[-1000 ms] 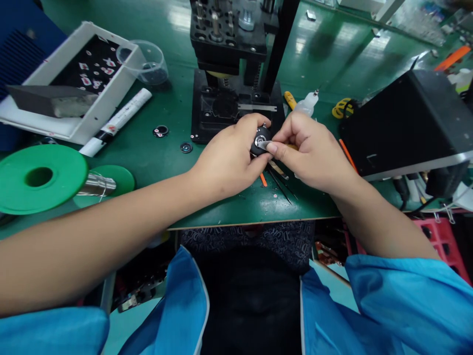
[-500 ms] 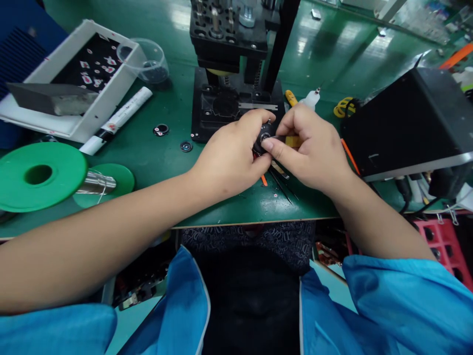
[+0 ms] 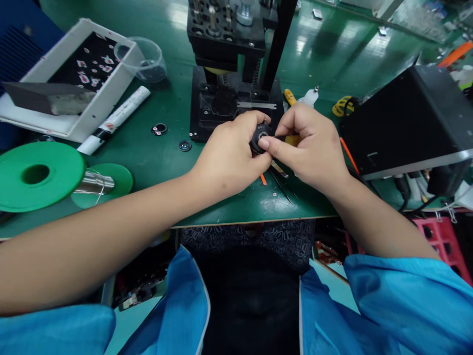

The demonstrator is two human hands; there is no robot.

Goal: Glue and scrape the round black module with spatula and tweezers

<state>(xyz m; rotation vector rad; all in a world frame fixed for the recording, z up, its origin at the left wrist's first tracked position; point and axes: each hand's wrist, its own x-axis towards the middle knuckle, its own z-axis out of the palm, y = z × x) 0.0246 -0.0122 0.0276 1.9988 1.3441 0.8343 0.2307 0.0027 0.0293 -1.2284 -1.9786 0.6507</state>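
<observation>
My left hand (image 3: pixel 229 157) is closed around a small round black part (image 3: pixel 259 131), pinched between thumb and fingers. The part's round face shows, with a ring at its middle. My right hand (image 3: pixel 314 150) is closed on a slim dark tool with a yellow section (image 3: pixel 293 140); its kind is mostly hidden by the fingers. The right thumb presses at the face of the black part. Below the hands, tweezers (image 3: pixel 280 170) and thin dark pointed tools (image 3: pixel 281 186) lie on the green bench (image 3: pixel 221 209).
Behind my hands stands a black press (image 3: pixel 201 118). Leftward are a solder spool (image 3: pixel 55 155), a marker (image 3: pixel 114 121), a white tray (image 3: pixel 72 125) of small parts, a clear cup (image 3: pixel 151 59) and two loose round parts (image 3: pixel 185 146). A black box (image 3: pixel 402 123) stands right.
The round black part has turned a little, so more of its face shows. Both hands keep their hold, and the whole view has shifted slightly.
</observation>
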